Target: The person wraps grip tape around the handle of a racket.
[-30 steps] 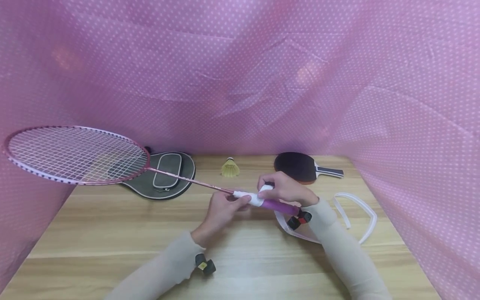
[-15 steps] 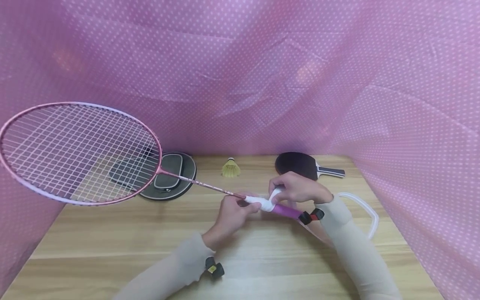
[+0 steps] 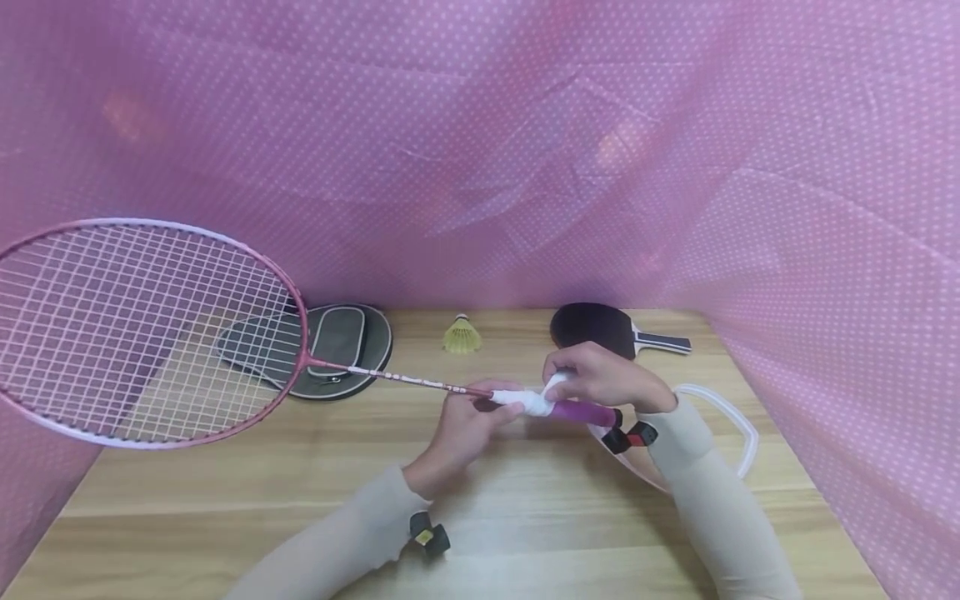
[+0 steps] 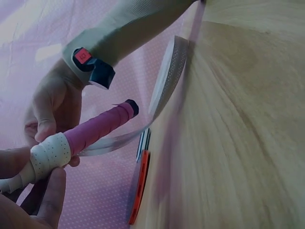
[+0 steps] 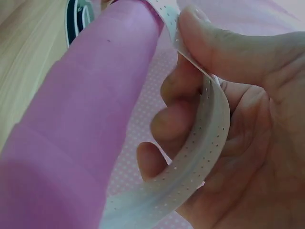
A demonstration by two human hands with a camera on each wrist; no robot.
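Note:
A pink badminton racket (image 3: 142,333) is held above the wooden table (image 3: 225,475), its head at the left. My left hand (image 3: 468,425) grips the top of the handle where white perforated tape (image 3: 525,402) is wound on. The rest of the handle (image 3: 581,411) is bare purple, also shown as the purple handle (image 4: 97,128) and the handle (image 5: 81,129) close up. My right hand (image 3: 600,375) pinches the loose white tape (image 5: 205,119) between thumb and fingers, right at the handle. The tape's free tail (image 3: 738,425) loops over the table at the right.
A yellow shuttlecock (image 3: 461,335) stands at the back middle. A table tennis bat (image 3: 611,329) lies at the back right, a grey racket cover (image 3: 330,350) at the back left. Pink dotted cloth (image 3: 825,250) walls the table on three sides.
The racket has turned about its shaft, so the head now faces more openly. Both hands shifted slightly right, and the white winding reaches a little farther along the purple handle.

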